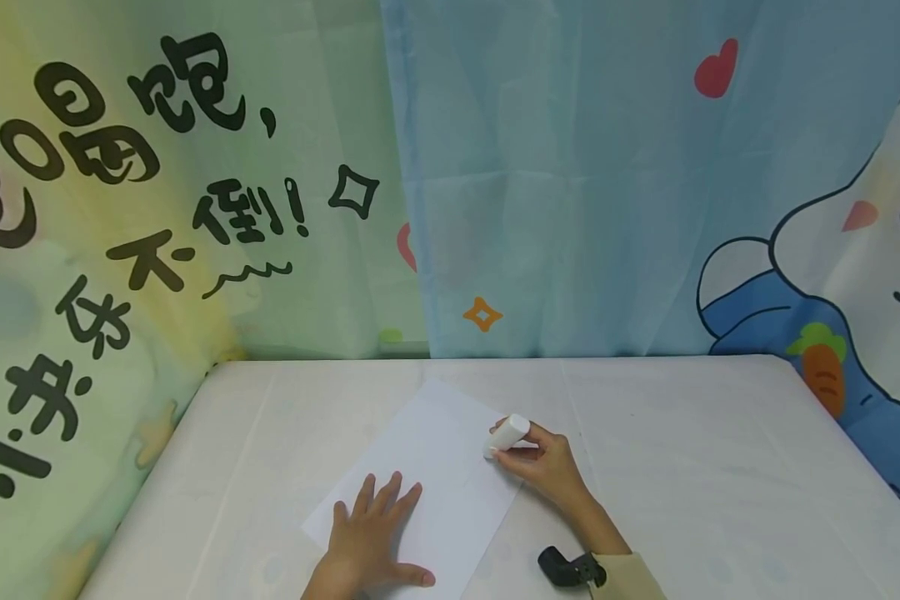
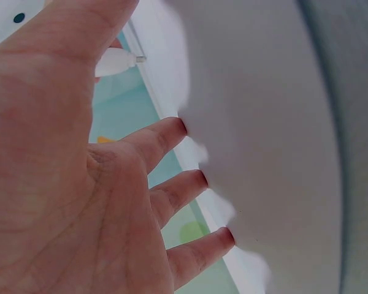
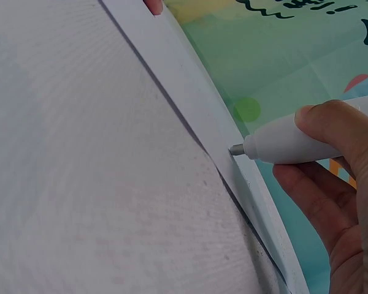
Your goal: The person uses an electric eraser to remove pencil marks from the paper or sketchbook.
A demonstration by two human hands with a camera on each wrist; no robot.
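Observation:
A sheet of white paper lies at an angle on the white table. My left hand rests on its lower left part with fingers spread; in the left wrist view the fingertips of that hand touch the paper. Between thumb and fingers, my right hand holds a thick white pen-like tool over the paper's right corner. The right wrist view shows the hand gripping the tool, its grey metal tip at the paper's surface.
The white tabletop extends around the paper. Behind it hangs a printed curtain with black characters on the left and a cartoon animal on the right. A black device is strapped at the right wrist, by a beige sleeve.

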